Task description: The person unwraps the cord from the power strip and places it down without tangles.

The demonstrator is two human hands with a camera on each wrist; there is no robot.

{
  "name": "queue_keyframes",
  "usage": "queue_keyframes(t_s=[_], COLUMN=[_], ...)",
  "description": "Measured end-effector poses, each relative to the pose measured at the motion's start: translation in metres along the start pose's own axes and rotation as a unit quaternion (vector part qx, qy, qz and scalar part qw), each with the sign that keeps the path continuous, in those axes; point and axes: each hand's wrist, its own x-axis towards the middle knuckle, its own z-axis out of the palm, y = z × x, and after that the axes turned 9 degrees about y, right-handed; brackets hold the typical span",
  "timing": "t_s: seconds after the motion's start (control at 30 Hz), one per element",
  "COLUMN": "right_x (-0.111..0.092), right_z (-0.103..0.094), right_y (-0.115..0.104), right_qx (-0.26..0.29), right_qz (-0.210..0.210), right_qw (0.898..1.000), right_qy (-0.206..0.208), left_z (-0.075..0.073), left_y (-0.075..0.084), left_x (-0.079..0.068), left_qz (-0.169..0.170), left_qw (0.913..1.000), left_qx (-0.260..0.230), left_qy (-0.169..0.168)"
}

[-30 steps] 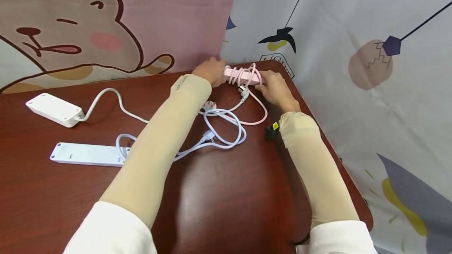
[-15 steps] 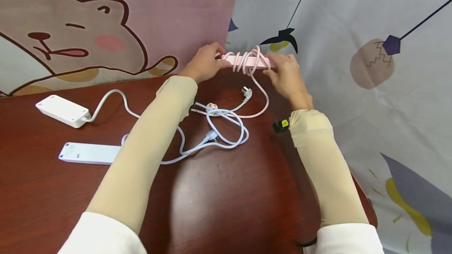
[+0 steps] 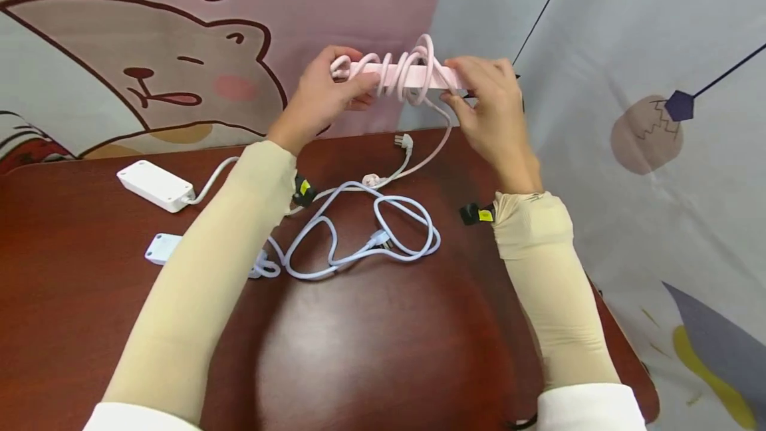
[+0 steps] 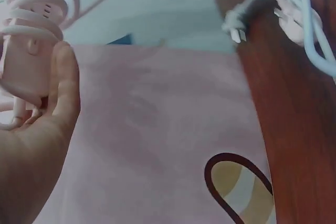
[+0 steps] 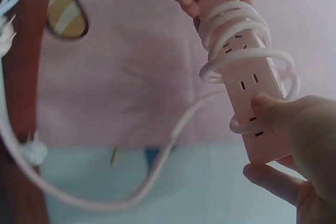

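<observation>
In the head view, the left hand and right hand grip opposite ends of a pink power strip, wrapped in its cord, above the brown table; a white power strip shows only here. The left wrist view adds socket slots. In the right wrist view, the right thumb presses the slotted face, hidden from the head.

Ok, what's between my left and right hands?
The pink power strip, wrapped in pink cord, spans from your left hand to your right hand in the head and right wrist views.
</observation>
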Motion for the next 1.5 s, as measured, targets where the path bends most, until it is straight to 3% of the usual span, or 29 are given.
queue_keyframes(t_s=[0.13,0.27,0.4,0.5,0.6,0.77,0.87,1.13,1.3,1.5], right_x=[0.007,0.005,-0.003,-0.012,-0.022,-0.026,-0.02,-0.002,0.003,-0.003], right_z=[0.011,0.022,0.031,0.04,0.046,0.045,0.038,0.021,0.015,0.008], right_y=[-0.016,-0.025,-0.021,-0.01,0.0,0.005,-0.001,-0.021,-0.033,-0.038], right_qx=[0.022,0.062,0.079,0.06,0.05,0.069,0.069,0.023,0.016,0.013], right_qz=[-0.011,0.049,0.127,0.144,0.129,0.075,0.047,0.019,0.015,0.033], right_qw=[1.0,0.997,0.988,0.984,0.984,0.992,0.995,0.997,0.996,0.988], right_qy=[0.018,0.019,-0.029,-0.088,-0.114,-0.07,-0.057,-0.076,-0.092,-0.147], left_z=[-0.017,-0.028,-0.036,-0.042,-0.049,-0.058,-0.06,-0.064,-0.072,-0.087], left_y=[0.006,0.005,0.0,-0.005,-0.009,-0.013,-0.013,-0.009,-0.015,-0.023], left_x=[-0.014,-0.027,-0.036,-0.041,-0.047,-0.053,-0.055,-0.059,-0.069,-0.095], left_qz=[0.039,0.066,0.1,0.125,0.143,0.155,0.16,0.164,0.152,0.135], left_qw=[0.9978,0.9912,0.9837,0.9787,0.9742,0.9689,0.9651,0.9601,0.9664,0.9742], left_qx=[-0.025,-0.073,-0.107,-0.12,-0.134,-0.146,-0.16,-0.176,-0.137,-0.044], left_qy=[0.047,0.089,0.104,0.11,0.112,0.126,0.132,0.143,0.155,0.175])
